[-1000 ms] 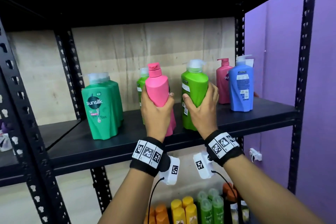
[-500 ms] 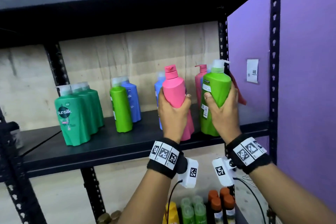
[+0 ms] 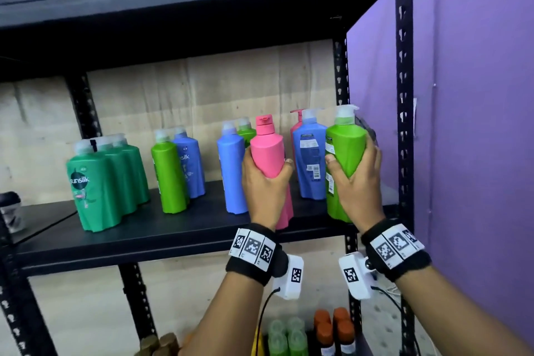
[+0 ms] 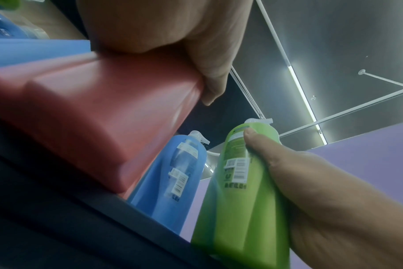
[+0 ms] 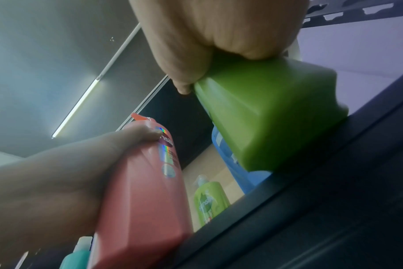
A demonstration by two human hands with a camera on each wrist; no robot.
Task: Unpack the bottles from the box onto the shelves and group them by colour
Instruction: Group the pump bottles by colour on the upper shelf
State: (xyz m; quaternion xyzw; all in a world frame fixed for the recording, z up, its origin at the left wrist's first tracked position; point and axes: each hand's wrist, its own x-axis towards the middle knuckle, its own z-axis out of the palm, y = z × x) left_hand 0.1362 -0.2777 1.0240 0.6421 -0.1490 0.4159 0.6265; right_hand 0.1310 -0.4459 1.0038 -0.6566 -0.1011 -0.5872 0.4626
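My left hand [image 3: 264, 182] grips a pink bottle [image 3: 267, 153] with a pink flip cap, held upright at the front of the black shelf [image 3: 161, 231]. Just to its right, my right hand [image 3: 357, 179] grips a light green pump bottle [image 3: 344, 141] near the shelf's right post. In the left wrist view the pink bottle's base [image 4: 99, 116] fills the left and the green bottle [image 4: 239, 191] stands right. The right wrist view shows the green base [image 5: 269, 116] and the pink bottle [image 5: 145, 196]. Whether either base touches the shelf I cannot tell.
On the shelf stand several dark green bottles [image 3: 101, 182] at the left, a light green bottle [image 3: 169, 173], blue bottles [image 3: 231, 170] [image 3: 310, 159] and a pink pump bottle behind. A purple wall [image 3: 474, 124] lies right of the post [image 3: 404, 95]. Small bottles [image 3: 332, 329] stand below.
Both hands have carried the pink and green bottles to the right along the shelf, the green one now close to the right post. The view has swung right too.
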